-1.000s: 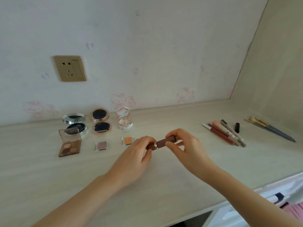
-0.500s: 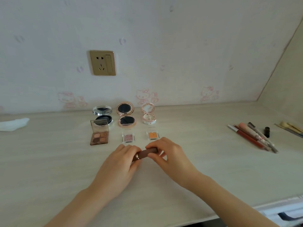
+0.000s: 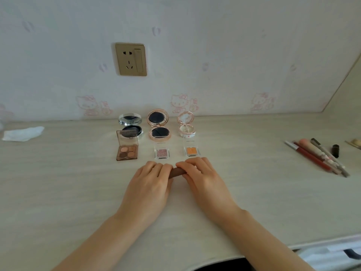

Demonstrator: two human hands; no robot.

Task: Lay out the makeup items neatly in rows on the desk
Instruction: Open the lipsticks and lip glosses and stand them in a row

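Brown, stubby cylindrical lipstick tube (image 3: 177, 172) pinched at both ends between left hand (image 3: 148, 184) and right hand (image 3: 203, 180), low on the pale wood-grain desk (image 3: 58, 192), just short of the clear pink square eyeshadow pan (image 3: 162, 153). Tube ends hidden under curled fingertips (image 3: 166, 166); contact with desk unclear.

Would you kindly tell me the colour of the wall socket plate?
Gold, a brushed metallic tone; the wall socket plate shows in the head view.
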